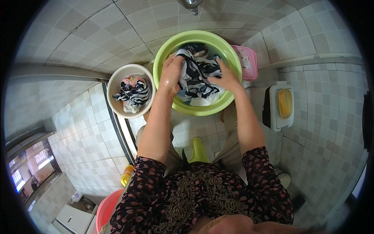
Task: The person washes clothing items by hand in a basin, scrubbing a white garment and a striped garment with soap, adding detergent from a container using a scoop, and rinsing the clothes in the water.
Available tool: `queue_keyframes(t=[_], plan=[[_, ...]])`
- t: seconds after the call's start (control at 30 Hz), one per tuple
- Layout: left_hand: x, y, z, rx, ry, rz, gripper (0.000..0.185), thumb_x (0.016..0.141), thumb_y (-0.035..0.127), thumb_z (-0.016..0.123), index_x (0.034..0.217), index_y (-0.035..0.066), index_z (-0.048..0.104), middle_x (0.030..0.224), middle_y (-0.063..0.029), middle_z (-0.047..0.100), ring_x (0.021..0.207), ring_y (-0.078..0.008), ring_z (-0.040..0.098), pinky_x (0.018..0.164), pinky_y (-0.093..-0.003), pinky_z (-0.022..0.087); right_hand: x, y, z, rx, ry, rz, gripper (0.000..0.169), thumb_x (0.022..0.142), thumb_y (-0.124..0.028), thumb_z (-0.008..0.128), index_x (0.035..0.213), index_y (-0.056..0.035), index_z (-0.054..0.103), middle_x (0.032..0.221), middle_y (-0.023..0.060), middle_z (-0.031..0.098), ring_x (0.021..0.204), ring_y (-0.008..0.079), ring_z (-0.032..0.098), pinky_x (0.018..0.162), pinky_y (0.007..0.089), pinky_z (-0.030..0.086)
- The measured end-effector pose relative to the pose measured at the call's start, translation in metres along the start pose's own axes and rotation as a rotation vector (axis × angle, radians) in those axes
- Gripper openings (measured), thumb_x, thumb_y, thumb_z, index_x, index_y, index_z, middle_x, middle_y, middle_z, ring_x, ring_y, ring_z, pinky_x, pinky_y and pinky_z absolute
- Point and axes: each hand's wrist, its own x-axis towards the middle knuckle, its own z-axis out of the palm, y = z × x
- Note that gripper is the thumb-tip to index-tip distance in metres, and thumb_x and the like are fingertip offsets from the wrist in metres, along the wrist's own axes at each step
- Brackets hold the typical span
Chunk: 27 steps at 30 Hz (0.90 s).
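Note:
A lime-green plastic basin in front of me holds water and wet laundry. My left hand is at its left side, thumb and fingers closed on a black-and-white striped garment. My right hand, slightly blurred, is at the garment's right side with thumb and fingers spread; whether it touches the cloth is hard to tell. White fabric lies at the near side of the water, and a dark patterned cloth lies at the far side.
Left of the basin stands a white tub with a striped garment and pink cloth. A pink lidded container is at the right, near a white bin-like container. A tap juts from the tiled wall.

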Motion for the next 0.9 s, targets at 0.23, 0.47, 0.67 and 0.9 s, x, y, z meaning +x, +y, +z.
queue_keyframes(t=[0.23,0.47,0.67,0.9], plan=[[0.011,-0.019,-0.028,0.379,-0.03,0.234,0.02,0.081,0.014,0.057,0.089,-0.003,0.062,0.075,-0.0045,0.063,0.062,-0.0095,0.056,0.057,-0.0237,0.046,-0.002,-0.013,0.046,-0.023,0.0,0.005,0.051,0.072,-0.027,0.068,0.115,-0.0032,0.055,0.102,0.0209,0.063,0.095,0.0368,0.06,0.084,0.039,0.047],[-0.007,0.002,-0.036,1.06,0.181,0.446,0.033,0.077,0.028,0.062,0.096,0.002,0.06,0.085,-0.0215,0.064,0.083,-0.0373,0.061,0.075,-0.0439,0.048,-0.03,-0.065,-0.008,0.565,0.151,-0.101,0.034,0.071,-0.013,0.069,0.103,-0.0026,0.06,0.094,0.0117,0.064,0.085,0.0283,0.062,0.076,0.0343,0.048],[-0.006,-0.004,-0.039,1.269,0.013,0.294,0.035,0.078,0.032,0.061,0.094,0.001,0.063,0.092,-0.0221,0.063,0.089,-0.0375,0.06,0.076,-0.0425,0.048,0.016,-0.022,0.056,-0.008,0.008,-0.185,0.045,0.071,-0.021,0.07,0.113,-0.0095,0.058,0.135,0.0209,0.036,0.118,0.0352,0.045,0.096,0.0379,0.041],[0.007,-0.052,-0.033,1.477,0.156,0.271,0.033,0.078,0.032,0.058,0.099,0.008,0.066,0.101,-0.0216,0.06,0.095,-0.0377,0.055,0.09,-0.0397,0.042,0.067,0.009,0.169,-0.461,-0.161,-0.178,0.054,0.075,-0.03,0.059,0.119,-0.0008,0.052,0.129,0.0229,0.045,0.11,0.0381,0.051,0.091,0.0406,0.045]])
